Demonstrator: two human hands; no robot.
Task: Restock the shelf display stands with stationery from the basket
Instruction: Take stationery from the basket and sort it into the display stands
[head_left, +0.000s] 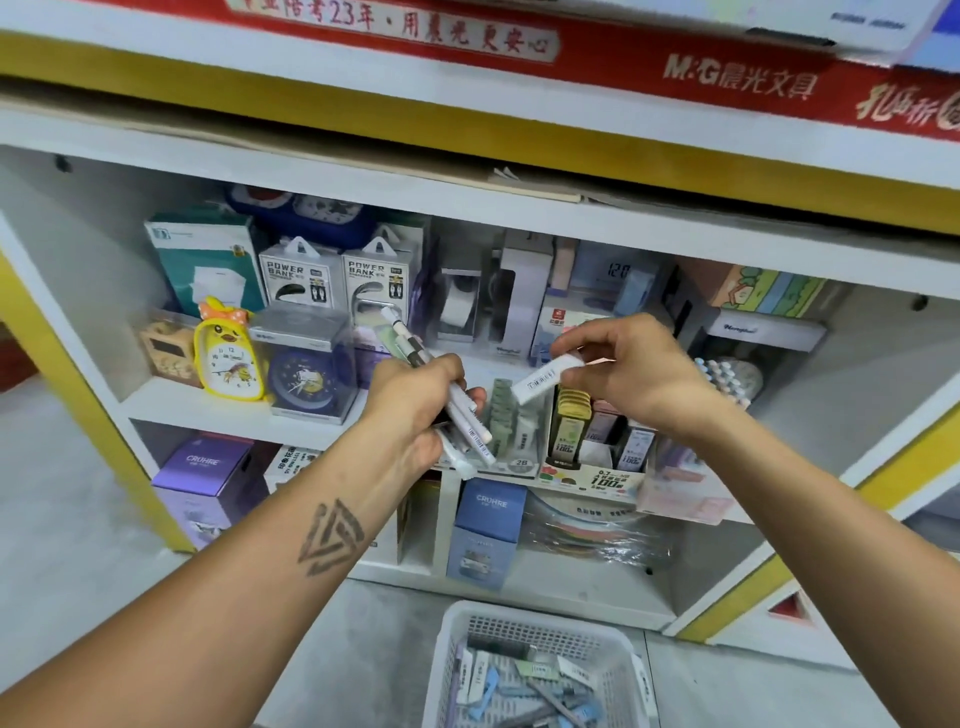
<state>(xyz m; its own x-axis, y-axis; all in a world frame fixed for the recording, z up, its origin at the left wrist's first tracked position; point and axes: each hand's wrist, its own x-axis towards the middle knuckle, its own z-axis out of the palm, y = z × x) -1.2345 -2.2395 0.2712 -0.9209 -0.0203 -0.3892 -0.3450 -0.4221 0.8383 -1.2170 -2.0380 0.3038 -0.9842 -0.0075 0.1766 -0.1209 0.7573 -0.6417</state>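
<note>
My left hand (415, 410) grips a bundle of white pens (470, 423) whose ends stick out above and below the fist. My right hand (618, 364) pinches a single white barcoded stick-shaped item (543, 382) and holds it above the display stands (566, 441) on the middle shelf. Those stands hold green, yellow and pale lead refill packs in slots. On the floor below stands the white plastic basket (452, 649), holding several more small white, blue and grey stationery items.
The white shelf unit (218, 413) holds a yellow duck alarm clock (228, 358), a blue clock in a clear box (306, 374), power bank boxes (301, 275) and tape dispensers (460, 306). Purple and blue boxes (208, 488) sit on the lowest shelf. A red sign (519, 47) runs overhead.
</note>
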